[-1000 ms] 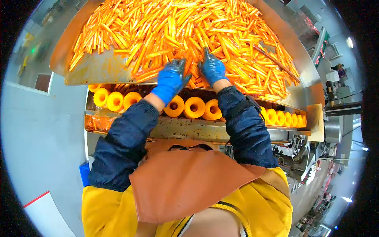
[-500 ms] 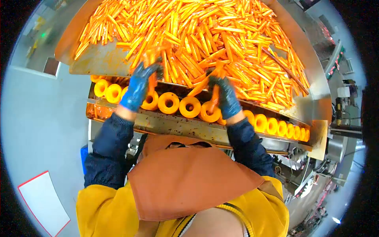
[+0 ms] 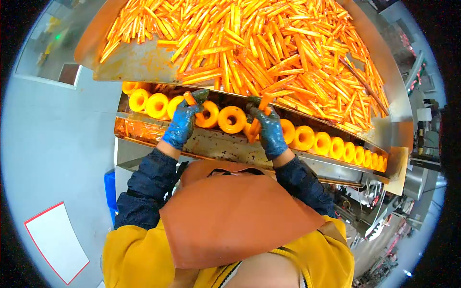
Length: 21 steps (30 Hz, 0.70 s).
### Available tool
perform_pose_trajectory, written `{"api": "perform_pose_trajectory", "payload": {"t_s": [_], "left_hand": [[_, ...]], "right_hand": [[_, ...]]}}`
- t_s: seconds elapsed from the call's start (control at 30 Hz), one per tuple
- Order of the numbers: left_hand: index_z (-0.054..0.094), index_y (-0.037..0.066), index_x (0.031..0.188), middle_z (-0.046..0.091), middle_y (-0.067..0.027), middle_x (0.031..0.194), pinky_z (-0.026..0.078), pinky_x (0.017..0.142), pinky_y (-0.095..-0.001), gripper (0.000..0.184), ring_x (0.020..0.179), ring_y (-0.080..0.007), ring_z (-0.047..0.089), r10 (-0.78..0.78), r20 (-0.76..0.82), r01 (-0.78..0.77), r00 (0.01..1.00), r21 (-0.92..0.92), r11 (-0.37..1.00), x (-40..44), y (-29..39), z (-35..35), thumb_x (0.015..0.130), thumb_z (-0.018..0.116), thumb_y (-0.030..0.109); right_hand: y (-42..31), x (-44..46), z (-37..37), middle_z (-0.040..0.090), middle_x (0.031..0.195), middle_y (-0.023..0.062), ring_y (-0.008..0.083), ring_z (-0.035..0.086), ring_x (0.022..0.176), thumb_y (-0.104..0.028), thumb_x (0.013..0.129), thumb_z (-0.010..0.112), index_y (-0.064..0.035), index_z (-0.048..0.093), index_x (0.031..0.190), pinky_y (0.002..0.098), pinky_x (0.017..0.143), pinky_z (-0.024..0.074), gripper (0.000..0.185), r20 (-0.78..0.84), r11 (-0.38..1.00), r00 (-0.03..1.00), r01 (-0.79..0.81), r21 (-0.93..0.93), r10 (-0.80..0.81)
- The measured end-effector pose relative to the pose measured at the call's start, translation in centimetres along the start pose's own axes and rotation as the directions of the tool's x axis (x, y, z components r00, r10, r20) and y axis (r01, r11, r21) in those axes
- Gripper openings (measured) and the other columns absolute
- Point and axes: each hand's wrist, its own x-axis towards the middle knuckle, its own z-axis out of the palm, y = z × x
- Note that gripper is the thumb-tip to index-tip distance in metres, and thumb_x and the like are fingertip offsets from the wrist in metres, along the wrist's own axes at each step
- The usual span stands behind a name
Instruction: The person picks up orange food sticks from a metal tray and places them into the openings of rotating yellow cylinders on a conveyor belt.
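Observation:
Orange sticks lie heaped on a metal tray. Below its front edge runs a row of yellow funnel-shaped cups. My left hand, in a blue glove with dark, wet fingers, is closed on orange sticks over the cups left of the middle. Gloved the same way, my right hand grips more orange sticks, held steeply above the cups right of the middle. One cup stands in view between my hands.
A long brown rod lies on the sticks at the right. Beneath the cups is a stained metal ledge. A light board stands at the row's right end. A blue container is at the lower left.
Both hands have come back from the heap to the cups, now with orange sticks in their fingers. The view has shifted a little, moving the tray up and right.

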Motion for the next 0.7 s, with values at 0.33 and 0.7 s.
{"api": "perform_pose_trajectory", "payload": {"t_s": [0.33, 0.7], "left_hand": [[0.058, 0.0, 0.113, 0.063, -0.0081, 0.105, 0.045, 0.088, -0.0292, 0.032, 0.098, -0.017, 0.057, 0.217, -0.028, -0.219, 0.976, -0.063, 0.974, 1.8, 1.9, -6.1, 0.081, 0.054, 0.001], [0.053, 0.0, 0.121, 0.058, -0.0077, 0.116, 0.043, 0.094, -0.0272, 0.036, 0.106, -0.0144, 0.054, 0.193, -0.009, -0.187, 0.981, 0.204, 0.961, 1.1, 3.5, -10.7, 0.085, 0.058, 0.002]], "right_hand": [[3.4, 1.9, 11.0, 0.061, 0.093, -0.0001, 0.0097, 0.056, 0.083, -0.004, 0.079, 0.065, -0.0026, 0.061, 0.103, 0.0236, 0.073, 0.046, 0.025, 0.144, 0.936, 0.988, -0.004, 0.353, -0.051], [3.4, 1.6, 11.0, 0.057, 0.119, 0.0092, 0.017, 0.055, 0.106, 0.0, 0.086, 0.052, 0.0001, 0.049, 0.127, 0.0287, 0.091, 0.0435, 0.041, 0.023, 0.98, 0.985, 0.167, 0.112, -0.17]]}}
